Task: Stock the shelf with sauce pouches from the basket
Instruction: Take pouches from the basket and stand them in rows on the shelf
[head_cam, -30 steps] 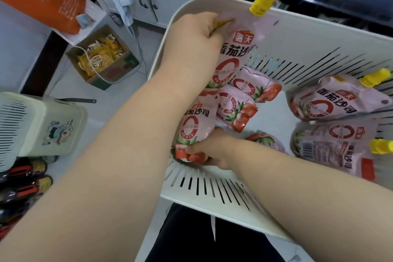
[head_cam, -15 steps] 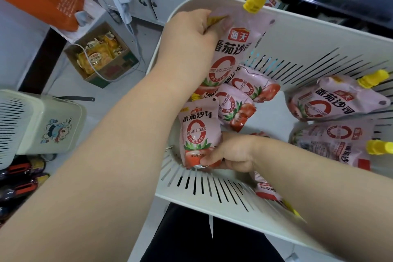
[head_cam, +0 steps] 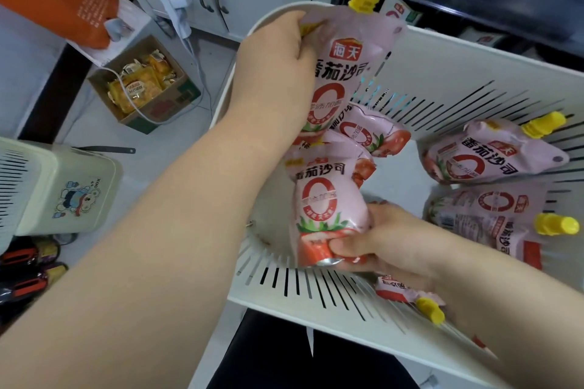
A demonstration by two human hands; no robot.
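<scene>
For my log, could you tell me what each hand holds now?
Left hand: closed on upper pouch.
Right hand: closed on lower pouch.

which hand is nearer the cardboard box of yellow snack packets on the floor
Left. The left hand grips a pouch just right of the cardboard box; the right hand is lower, farther right.
</scene>
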